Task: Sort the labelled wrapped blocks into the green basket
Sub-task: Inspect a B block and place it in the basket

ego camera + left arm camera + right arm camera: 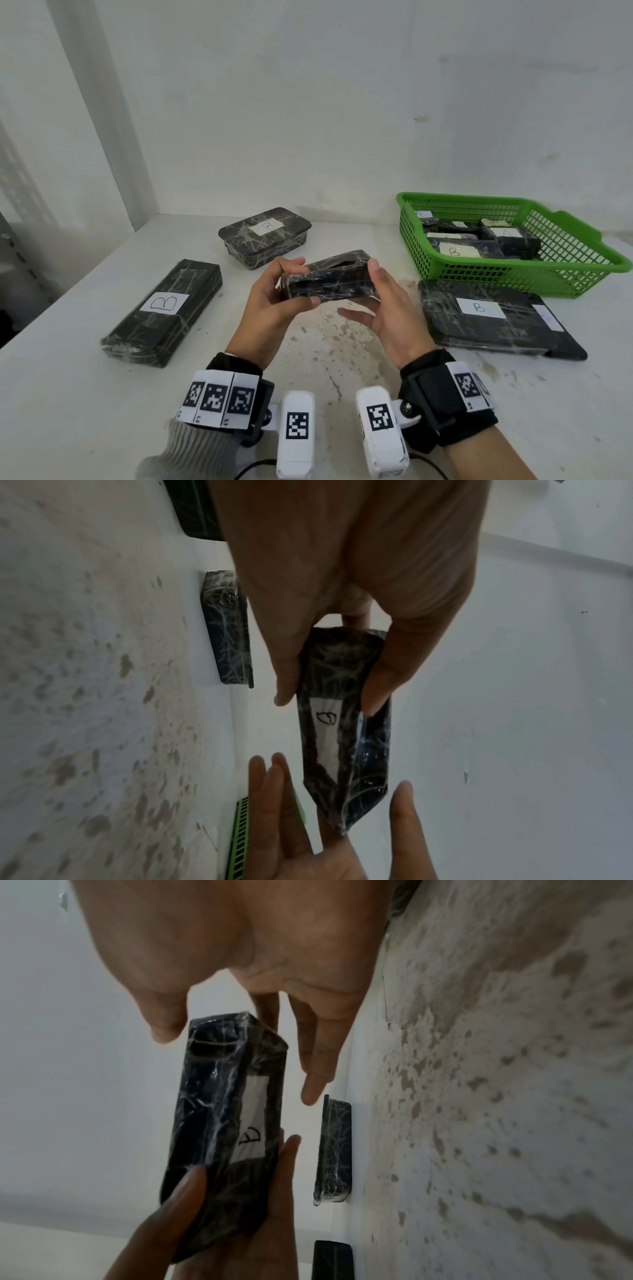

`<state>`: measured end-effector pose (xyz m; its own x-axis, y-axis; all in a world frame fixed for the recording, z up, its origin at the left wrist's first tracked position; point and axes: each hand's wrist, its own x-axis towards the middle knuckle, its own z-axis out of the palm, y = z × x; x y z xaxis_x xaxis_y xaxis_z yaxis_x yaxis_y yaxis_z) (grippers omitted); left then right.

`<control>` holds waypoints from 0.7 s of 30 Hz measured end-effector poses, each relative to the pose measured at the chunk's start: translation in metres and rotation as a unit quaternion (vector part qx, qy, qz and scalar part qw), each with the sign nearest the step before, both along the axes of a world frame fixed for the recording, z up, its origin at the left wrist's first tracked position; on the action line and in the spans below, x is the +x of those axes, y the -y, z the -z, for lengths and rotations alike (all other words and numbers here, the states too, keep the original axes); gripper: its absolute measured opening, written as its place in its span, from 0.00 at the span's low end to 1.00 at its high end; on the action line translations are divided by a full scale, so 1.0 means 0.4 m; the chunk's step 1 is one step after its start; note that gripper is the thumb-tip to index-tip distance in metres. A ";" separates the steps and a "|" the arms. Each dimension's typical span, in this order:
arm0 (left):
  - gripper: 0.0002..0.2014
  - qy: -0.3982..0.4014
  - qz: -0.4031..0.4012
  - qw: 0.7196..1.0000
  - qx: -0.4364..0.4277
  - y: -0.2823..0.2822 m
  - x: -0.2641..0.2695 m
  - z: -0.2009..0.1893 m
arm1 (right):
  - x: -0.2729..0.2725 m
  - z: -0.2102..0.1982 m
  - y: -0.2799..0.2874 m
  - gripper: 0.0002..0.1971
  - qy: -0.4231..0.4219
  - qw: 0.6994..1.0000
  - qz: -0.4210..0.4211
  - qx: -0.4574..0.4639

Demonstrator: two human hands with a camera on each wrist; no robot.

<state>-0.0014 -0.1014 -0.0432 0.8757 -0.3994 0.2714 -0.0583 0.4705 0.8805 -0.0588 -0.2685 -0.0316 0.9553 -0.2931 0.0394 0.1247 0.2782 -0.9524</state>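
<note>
Hands meet above the bench (342, 342): left hand (270, 305) grips a wrapped block (329, 279), right hand (383, 308) spread loosely around its other end.

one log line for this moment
left hand: grips wrapped block | right hand: open beside it | green basket: partly filled

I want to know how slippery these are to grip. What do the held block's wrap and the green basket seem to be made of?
The held block looks wrapped in clear, glossy plastic film over a dark core: it shows white creases and glints, with a paper label under it. The green basket looks like moulded plastic, an open lattice with a smooth rim.
</note>
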 end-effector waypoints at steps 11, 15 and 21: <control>0.42 -0.070 -0.002 0.997 -0.039 0.007 -0.001 -0.018 | 0.009 0.001 0.006 0.08 0.055 0.993 -0.010 0.106; 0.23 -0.080 -0.018 0.997 -0.009 0.010 -0.004 -0.019 | 0.008 0.000 0.004 0.08 0.058 0.993 -0.026 0.097; 0.14 -0.070 -0.036 0.997 0.000 0.011 0.001 -0.007 | 0.009 0.006 0.000 0.15 0.074 0.997 0.024 0.026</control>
